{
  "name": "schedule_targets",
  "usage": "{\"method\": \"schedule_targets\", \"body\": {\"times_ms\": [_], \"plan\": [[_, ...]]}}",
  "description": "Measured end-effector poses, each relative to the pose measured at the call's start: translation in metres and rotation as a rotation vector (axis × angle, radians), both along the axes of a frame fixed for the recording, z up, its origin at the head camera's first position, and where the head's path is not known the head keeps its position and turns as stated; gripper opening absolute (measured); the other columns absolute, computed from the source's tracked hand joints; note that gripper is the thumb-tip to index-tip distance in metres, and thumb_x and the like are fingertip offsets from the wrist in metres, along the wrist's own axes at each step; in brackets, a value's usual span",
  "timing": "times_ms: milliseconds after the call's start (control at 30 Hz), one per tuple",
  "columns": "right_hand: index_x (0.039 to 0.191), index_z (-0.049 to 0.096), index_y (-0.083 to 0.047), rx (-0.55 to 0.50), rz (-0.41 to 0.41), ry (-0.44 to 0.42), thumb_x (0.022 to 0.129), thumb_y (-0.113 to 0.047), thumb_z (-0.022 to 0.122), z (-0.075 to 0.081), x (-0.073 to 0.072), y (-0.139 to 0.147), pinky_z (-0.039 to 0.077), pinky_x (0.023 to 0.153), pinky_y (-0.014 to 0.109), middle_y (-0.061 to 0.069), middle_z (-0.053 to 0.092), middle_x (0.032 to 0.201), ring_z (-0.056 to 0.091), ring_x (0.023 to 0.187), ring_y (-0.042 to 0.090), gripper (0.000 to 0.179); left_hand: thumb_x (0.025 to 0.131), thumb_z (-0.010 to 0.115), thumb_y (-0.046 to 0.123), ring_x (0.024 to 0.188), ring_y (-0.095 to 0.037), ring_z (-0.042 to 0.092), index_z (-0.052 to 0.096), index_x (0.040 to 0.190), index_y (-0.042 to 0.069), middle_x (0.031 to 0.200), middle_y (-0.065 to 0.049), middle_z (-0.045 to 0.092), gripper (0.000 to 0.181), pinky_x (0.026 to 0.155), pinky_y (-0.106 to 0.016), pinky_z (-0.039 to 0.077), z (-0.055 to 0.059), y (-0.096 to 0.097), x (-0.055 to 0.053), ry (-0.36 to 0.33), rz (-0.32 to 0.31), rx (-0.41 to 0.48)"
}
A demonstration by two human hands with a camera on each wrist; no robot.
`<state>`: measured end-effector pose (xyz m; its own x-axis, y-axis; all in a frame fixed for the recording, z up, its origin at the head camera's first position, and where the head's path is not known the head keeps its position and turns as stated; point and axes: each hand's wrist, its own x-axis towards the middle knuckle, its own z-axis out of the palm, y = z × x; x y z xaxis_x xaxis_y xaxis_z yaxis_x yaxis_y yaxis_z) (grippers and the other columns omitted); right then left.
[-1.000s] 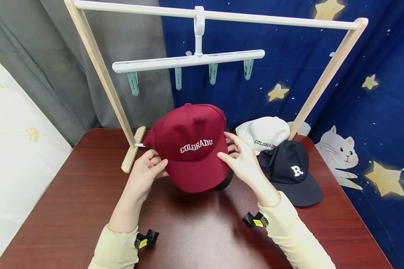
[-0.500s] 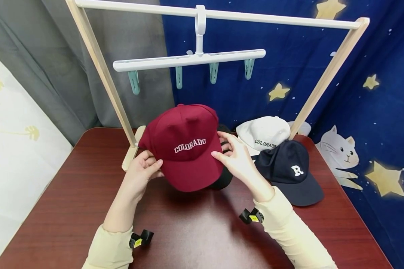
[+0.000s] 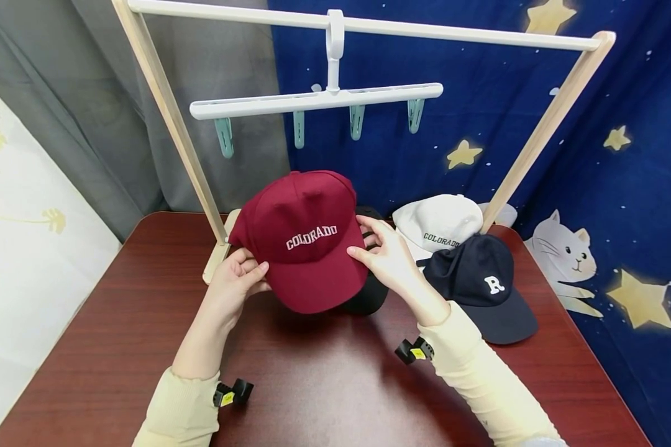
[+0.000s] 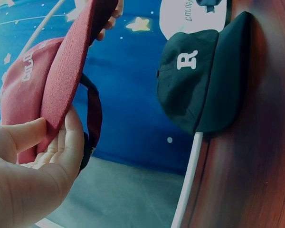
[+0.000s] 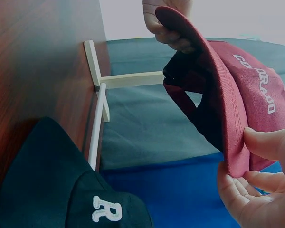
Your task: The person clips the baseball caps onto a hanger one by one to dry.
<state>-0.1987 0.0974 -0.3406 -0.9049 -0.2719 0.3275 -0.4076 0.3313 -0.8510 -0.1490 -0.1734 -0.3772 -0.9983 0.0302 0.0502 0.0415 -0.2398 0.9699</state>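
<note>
The step in hand seems to be presenting the red cap (image 3: 307, 239) front-on, raised above the desk (image 3: 324, 385) towards its back edge, the fingers of the left hand (image 3: 237, 282) and right hand (image 3: 388, 254) pinching opposite ends of the brim. The next move likely calls for keeping that two-sided pinch level, since the crown looks soft and the curved brim firmer. Its woven cloth bears white arched lettering, while the navy cap (image 3: 475, 279) rests domed near the desk's back right corner.
</note>
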Motion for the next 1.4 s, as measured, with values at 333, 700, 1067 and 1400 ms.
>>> {"method": "schedule_targets", "body": {"times_ms": [333,700,1067,1400], "plan": [[0.133,0.051,0.0,0.033,0.003,-0.002,0.083,-0.006,0.074,0.001,-0.007,-0.004,0.055,0.075,0.034,0.015,0.059,0.11,0.065,0.081,0.022,0.056,0.094,0.05,-0.01,0.062,-0.011,0.059,0.045,0.106,-0.003,0.073,0.001,0.062,0.015,0.061,-0.026,0.054,-0.005,-0.003,-0.006,-0.001,0.009,0.027],[0.135,0.051,-0.002,0.101,0.001,0.018,0.083,-0.009,0.075,0.001,-0.016,-0.009,0.055,0.073,0.033,0.013,0.06,0.11,0.066,0.082,0.019,0.058,0.094,0.049,-0.009,0.061,-0.009,0.058,0.045,0.106,0.0,0.072,0.002,0.061,0.016,0.059,-0.024,0.054,-0.008,-0.006,-0.012,-0.015,0.026,0.044],[0.136,0.051,-0.004,0.199,-0.018,0.0,0.083,-0.012,0.075,0.003,-0.025,-0.013,0.054,0.069,0.031,0.01,0.059,0.111,0.065,0.087,0.017,0.058,0.095,0.048,-0.01,0.062,-0.008,0.057,0.045,0.102,-0.001,0.072,0.002,0.061,0.012,0.059,-0.024,0.054,-0.016,-0.007,-0.018,-0.001,0.03,0.082],[0.136,0.051,-0.004,0.244,-0.016,-0.01,0.083,-0.013,0.075,0.005,-0.033,-0.015,0.052,0.074,0.033,0.01,0.059,0.111,0.064,0.088,0.018,0.059,0.096,0.046,-0.009,0.06,-0.009,0.057,0.042,0.104,0.0,0.07,0.002,0.059,0.012,0.059,-0.025,0.054,-0.019,-0.007,-0.023,-0.01,0.034,0.08]]}}
